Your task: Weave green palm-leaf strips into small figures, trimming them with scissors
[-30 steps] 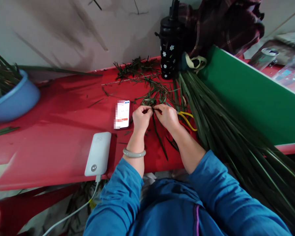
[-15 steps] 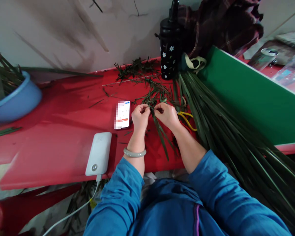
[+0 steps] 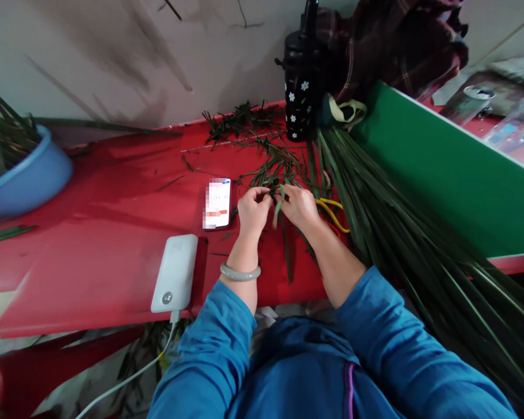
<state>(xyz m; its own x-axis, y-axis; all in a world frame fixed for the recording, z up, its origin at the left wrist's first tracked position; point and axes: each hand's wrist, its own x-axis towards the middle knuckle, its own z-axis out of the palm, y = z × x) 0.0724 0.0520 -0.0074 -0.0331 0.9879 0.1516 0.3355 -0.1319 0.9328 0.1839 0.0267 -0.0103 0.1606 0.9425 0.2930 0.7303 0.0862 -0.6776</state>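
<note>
My left hand [image 3: 254, 210] and my right hand [image 3: 300, 205] meet over the red table [image 3: 126, 215], fingertips close together. Both pinch green leaf strips [image 3: 287, 250], whose long ends hang toward the table's front edge. A paler curled strip [image 3: 278, 213] stands out at my right fingertips. The exact crossing of the strips is too small to make out. Just left of my left hand lies a lit phone [image 3: 218, 203]. Yellow-handled scissors [image 3: 334, 209] lie beside my right wrist, partly hidden. Leaf scraps [image 3: 279, 160] are scattered behind my hands.
Long green leaves [image 3: 375, 203] run down the right side, against a green board [image 3: 445, 174]. A black flowered tumbler [image 3: 299, 93] stands at the back. A white power bank [image 3: 174, 273] with a cable is at the front left; a blue basin [image 3: 30, 180] holds leaves far left.
My left hand has shifted slightly right. The pale strip now stands up and curls over by my right fingers, and the hanging strip has swung to a steeper angle.
</note>
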